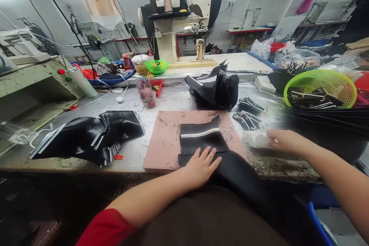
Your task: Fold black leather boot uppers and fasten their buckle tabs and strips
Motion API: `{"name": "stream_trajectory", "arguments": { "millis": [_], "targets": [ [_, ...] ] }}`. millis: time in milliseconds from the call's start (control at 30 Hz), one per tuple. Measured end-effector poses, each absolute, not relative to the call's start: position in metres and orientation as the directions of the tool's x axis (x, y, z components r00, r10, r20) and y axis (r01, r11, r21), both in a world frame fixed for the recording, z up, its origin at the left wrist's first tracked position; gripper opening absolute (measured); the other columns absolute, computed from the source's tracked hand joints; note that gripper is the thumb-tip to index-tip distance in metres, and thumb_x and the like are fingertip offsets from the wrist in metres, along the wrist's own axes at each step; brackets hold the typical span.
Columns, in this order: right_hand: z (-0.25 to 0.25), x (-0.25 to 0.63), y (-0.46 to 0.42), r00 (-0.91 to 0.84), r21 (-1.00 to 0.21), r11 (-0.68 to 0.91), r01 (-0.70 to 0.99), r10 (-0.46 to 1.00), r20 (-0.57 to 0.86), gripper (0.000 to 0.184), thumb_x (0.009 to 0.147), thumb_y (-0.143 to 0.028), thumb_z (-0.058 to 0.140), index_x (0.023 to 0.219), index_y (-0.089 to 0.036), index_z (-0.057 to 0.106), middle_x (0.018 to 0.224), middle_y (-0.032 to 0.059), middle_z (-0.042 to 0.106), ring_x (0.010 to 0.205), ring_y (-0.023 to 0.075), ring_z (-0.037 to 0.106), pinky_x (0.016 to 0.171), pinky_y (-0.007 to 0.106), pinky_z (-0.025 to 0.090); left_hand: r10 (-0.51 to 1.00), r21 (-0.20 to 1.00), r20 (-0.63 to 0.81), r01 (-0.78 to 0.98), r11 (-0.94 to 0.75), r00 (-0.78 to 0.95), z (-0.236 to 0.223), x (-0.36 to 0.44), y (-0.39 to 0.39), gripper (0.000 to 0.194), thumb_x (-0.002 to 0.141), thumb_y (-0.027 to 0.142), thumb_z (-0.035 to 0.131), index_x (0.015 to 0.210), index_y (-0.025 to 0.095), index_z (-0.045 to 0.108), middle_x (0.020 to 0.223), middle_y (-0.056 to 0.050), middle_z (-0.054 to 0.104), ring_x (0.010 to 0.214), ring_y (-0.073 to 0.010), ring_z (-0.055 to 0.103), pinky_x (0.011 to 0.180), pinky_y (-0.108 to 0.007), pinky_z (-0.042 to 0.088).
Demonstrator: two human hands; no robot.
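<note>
My left hand (203, 165) lies flat with fingers spread on a black leather boot panel (239, 169) draped over the near edge of a pink board (163, 142). Just beyond the fingertips is another black panel (201, 148) with a white strip (200, 133) across it. Off to the right, my right hand (282, 140) has its fingers curled and pinched at the edge of some thin white pieces (256, 138) on the metal table. Motion blurs those pieces a little, and the fingertips are partly hidden.
Black panels with white strips (89, 136) lie left; more black pieces (215, 88) are heaped behind the board. Bundled straps (247, 119), a white stack (264, 85) and a yellow basket (350, 88) stand right. A sewing machine (170, 34) is behind, a blue bin (319, 219) low right.
</note>
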State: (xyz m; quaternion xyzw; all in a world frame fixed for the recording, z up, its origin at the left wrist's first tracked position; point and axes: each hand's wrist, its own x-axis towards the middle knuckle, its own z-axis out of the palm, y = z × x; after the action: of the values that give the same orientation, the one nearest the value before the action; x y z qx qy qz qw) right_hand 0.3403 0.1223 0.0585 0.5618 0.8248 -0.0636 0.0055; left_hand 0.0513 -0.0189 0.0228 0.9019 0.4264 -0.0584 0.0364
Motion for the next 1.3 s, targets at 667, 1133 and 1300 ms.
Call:
{"name": "stream_trajectory", "arguments": {
  "millis": [667, 1133, 1300],
  "targets": [
    [0.046, 0.229, 0.106, -0.677, -0.781, 0.099, 0.617, 0.572, -0.463, 0.021, 0.059, -0.019, 0.063, 0.07, -0.02, 0.045, 0.052, -0.0073, 0.049, 0.05, 0.0113, 0.048, 0.048, 0.022, 0.037, 0.877, 0.766, -0.476, 0.524, 0.374, 0.069, 0.055, -0.004, 0.027, 0.028, 0.067, 0.039, 0.053, 0.054, 0.017, 0.043, 0.042, 0.006, 0.041, 0.04, -0.0076, 0.04, 0.04, -0.019, 0.029],
    [0.019, 0.253, 0.079, -0.463, -0.781, 0.113, 0.614, 0.853, -0.24, 0.025, 0.068, -0.017, 0.058, 0.083, -0.021, 0.039, 0.057, -0.0085, 0.047, 0.056, 0.0112, 0.049, 0.058, 0.023, 0.037, 0.907, 0.509, -0.421, 0.826, 0.241, -0.005, 0.036, 0.0, 0.032, 0.033, 0.068, 0.039, 0.053, 0.046, 0.019, 0.038, 0.045, 0.004, 0.041, 0.048, -0.0117, 0.04, 0.047, -0.022, 0.024],
    [0.027, 0.251, 0.081, -0.503, -0.675, 0.222, 0.704, 0.826, -0.253, 0.021, 0.07, -0.016, 0.056, 0.083, -0.021, 0.041, 0.059, -0.0065, 0.05, 0.058, 0.0125, 0.051, 0.057, 0.024, 0.039, 0.902, 0.379, -0.431, 0.912, 0.159, 0.021, 0.04, 0.005, 0.033, 0.033, 0.074, 0.04, 0.047, 0.05, 0.019, 0.04, 0.05, 0.002, 0.048, 0.053, -0.0145, 0.048, 0.048, -0.023, 0.029]
  ]
}}
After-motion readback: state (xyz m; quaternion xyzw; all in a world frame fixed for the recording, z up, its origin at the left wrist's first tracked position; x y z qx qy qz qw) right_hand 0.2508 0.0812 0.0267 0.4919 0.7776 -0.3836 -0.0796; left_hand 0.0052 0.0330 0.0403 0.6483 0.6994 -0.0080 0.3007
